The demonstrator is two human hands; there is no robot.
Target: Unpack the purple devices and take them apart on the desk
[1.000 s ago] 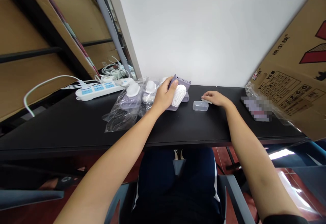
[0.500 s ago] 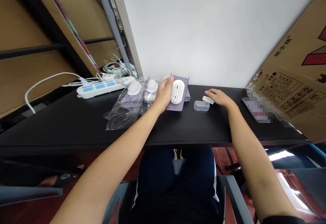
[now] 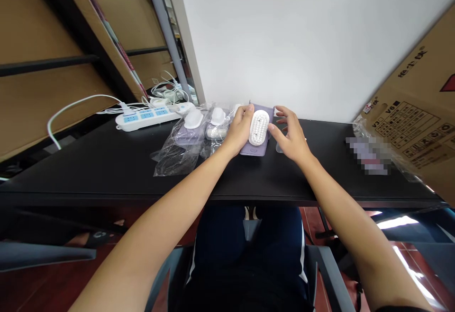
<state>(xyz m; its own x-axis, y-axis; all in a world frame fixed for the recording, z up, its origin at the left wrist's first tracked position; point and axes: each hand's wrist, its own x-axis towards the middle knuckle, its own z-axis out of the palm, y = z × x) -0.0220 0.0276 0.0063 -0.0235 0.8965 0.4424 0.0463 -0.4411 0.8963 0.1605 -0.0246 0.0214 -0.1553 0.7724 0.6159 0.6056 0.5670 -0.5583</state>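
Observation:
My left hand point(image 3: 242, 129) is wrapped round the left side of a flat purple device point(image 3: 253, 150), holding it upright over the table. On its front is a white oval pad point(image 3: 259, 127) covered in small nubs or bristles. Beside its right edge, my right hand point(image 3: 292, 134) is open, fingers spread and thumb close to the pad; whether the thumb touches it I cannot tell. A small clear plastic box point(image 3: 279, 148) lies on the table, mostly hidden behind my right hand. The white piece near it is almost wholly covered.
Left of the device, similar purple-and-white items point(image 3: 194, 120) lie in clear plastic bags point(image 3: 174, 158). A white power strip point(image 3: 151, 117) with cables is at the back left. On the right are a blurred flat object point(image 3: 368, 156) and a leaning cardboard box point(image 3: 419, 113) on the black table point(image 3: 106, 170).
My right hand has left the small white piece and moved left to the device, its fingers now spread. My left hand keeps its hold. The whole view has shifted slightly.

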